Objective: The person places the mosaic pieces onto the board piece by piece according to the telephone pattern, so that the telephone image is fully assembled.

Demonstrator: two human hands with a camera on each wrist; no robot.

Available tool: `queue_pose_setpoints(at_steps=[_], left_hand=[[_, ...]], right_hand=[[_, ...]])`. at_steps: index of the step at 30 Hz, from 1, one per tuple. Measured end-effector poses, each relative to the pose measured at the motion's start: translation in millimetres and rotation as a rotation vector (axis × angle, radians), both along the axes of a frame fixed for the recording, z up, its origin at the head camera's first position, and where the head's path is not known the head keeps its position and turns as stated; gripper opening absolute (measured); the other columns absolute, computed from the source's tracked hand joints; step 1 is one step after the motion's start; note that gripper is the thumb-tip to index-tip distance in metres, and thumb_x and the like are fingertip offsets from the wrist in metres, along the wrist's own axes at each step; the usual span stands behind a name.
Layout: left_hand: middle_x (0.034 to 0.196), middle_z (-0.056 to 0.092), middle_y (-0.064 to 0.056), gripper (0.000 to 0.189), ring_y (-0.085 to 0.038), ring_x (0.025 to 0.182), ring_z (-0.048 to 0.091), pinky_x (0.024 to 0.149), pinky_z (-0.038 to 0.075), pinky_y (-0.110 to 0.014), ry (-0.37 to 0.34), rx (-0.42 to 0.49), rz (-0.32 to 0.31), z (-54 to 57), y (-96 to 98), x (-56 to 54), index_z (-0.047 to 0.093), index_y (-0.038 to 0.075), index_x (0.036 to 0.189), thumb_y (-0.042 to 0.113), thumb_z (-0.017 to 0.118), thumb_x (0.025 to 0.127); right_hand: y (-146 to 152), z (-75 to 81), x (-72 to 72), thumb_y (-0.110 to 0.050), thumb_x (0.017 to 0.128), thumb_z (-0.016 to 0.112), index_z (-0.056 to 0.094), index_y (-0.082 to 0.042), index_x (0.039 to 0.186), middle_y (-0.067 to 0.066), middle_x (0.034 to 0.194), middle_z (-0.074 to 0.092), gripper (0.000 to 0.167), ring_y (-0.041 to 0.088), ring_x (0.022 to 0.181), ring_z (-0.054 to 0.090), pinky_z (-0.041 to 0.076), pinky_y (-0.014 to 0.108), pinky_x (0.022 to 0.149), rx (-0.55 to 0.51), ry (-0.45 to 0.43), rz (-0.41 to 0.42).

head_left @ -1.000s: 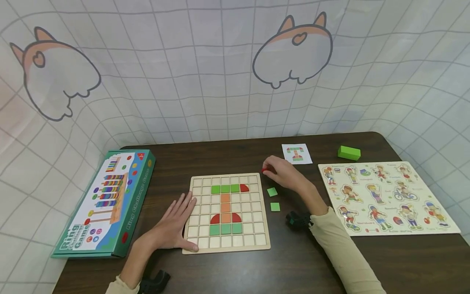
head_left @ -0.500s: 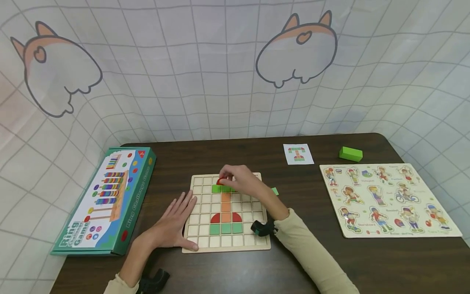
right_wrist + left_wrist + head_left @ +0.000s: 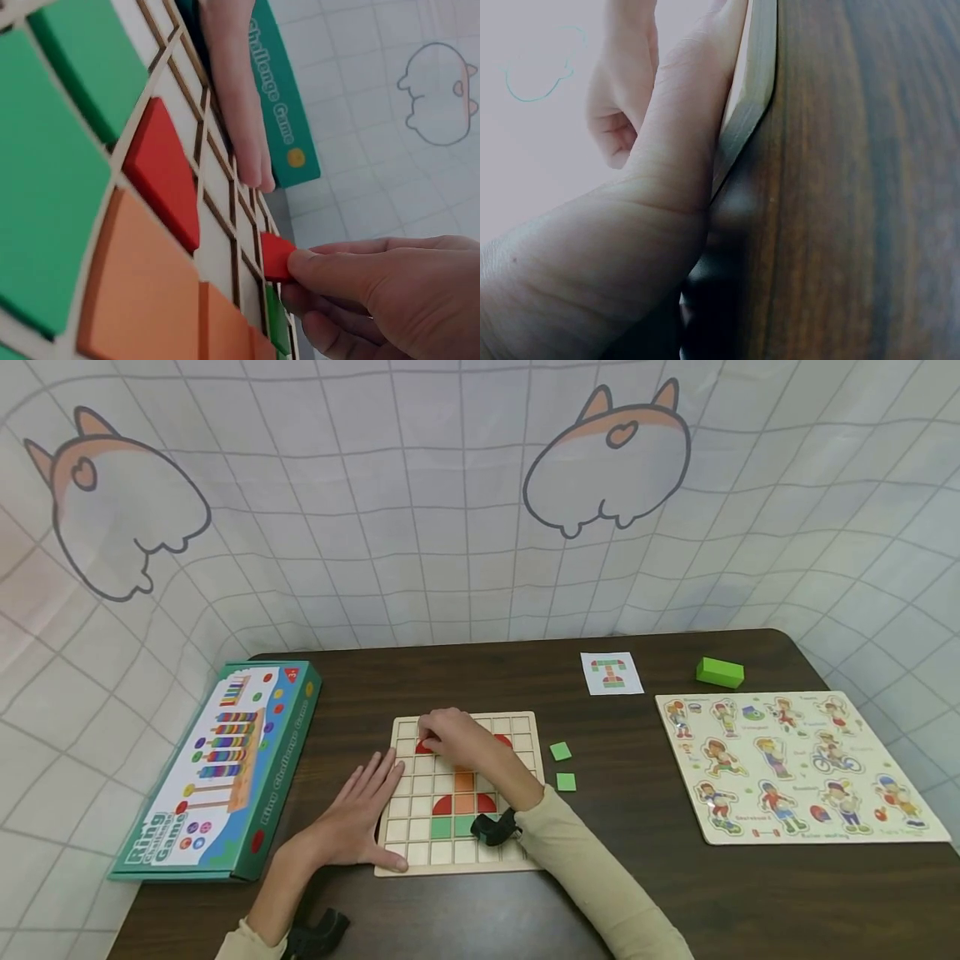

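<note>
A wooden grid board (image 3: pixel 408 853) lies on the table with green, orange and red tiles in its cells. My right hand (image 3: pixel 457 742) reaches over its upper part and hides most of the top row. Between thumb and fingers it pinches a red quarter-round tile (image 3: pixel 276 257), which sits at a cell left of a green tile (image 3: pixel 277 319). My left hand (image 3: pixel 348 818) rests with spread, straight fingers on the board's left edge. Another red tile (image 3: pixel 443 806) lies lower on the board, beside an orange tile (image 3: pixel 464 782).
Two loose green tiles, one (image 3: pixel 560 751) above the other (image 3: pixel 566 782), lie right of the board. Behind them is a printed pattern card (image 3: pixel 612 674). A green block (image 3: pixel 720 672) and a picture puzzle board (image 3: pixel 802 768) are at right. A game box (image 3: pixel 217 768) stands left.
My right hand has carried the red tile from right of the board leftward across the top row and lowered it at the row's left end. The left hand stays put.
</note>
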State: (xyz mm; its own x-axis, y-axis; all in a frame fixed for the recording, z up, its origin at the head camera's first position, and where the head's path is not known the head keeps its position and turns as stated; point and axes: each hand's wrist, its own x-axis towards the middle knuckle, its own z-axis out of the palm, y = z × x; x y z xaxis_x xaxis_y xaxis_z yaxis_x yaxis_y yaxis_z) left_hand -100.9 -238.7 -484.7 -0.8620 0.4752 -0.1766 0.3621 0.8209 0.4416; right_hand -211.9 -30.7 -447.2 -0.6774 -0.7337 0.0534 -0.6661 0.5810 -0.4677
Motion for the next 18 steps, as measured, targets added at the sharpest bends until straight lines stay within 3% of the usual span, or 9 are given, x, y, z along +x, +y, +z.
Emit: queue_pose_setpoints(at_steps=[5,12,18], left_hand=[[0.165,-0.002,-0.014,0.133,-0.039,0.152,-0.002,0.118,0.005,-0.059,0.003,0.0,-0.004,-1.1,-0.7,0.9,0.005,0.008,0.157,0.073,0.073,0.063],[0.165,-0.002,-0.014,0.132,-0.039,0.152,-0.001,0.119,0.005,-0.059,0.001,0.002,-0.001,-0.5,0.7,-0.1,0.005,0.008,0.157,0.072,0.074,0.064],[0.165,-0.003,-0.014,0.133,-0.039,0.152,-0.001,0.119,0.006,-0.059,0.004,-0.009,-0.003,-0.2,0.1,-1.1,0.005,0.008,0.157,0.073,0.073,0.063]], right_hand=[[-1,-2.8,2.4,-0.012,0.096,0.061,0.063,-0.01,0.083,0.0,0.079,0.053,0.013,0.011,0.072,0.043,0.035,0.02,0.065,0.029,0.085,-0.001],[-8,-5.5,10.9,-0.016,0.096,0.06,0.073,-0.017,0.086,-0.001,0.09,0.061,0.016,0.013,0.081,0.05,0.043,0.019,0.064,0.161,0.22,-0.045],[23,15.4,21.7,-0.018,0.094,0.064,0.076,-0.014,0.102,-0.001,0.1,0.066,0.014,0.015,0.093,0.057,0.051,0.024,0.078,0.026,0.16,0.02]])
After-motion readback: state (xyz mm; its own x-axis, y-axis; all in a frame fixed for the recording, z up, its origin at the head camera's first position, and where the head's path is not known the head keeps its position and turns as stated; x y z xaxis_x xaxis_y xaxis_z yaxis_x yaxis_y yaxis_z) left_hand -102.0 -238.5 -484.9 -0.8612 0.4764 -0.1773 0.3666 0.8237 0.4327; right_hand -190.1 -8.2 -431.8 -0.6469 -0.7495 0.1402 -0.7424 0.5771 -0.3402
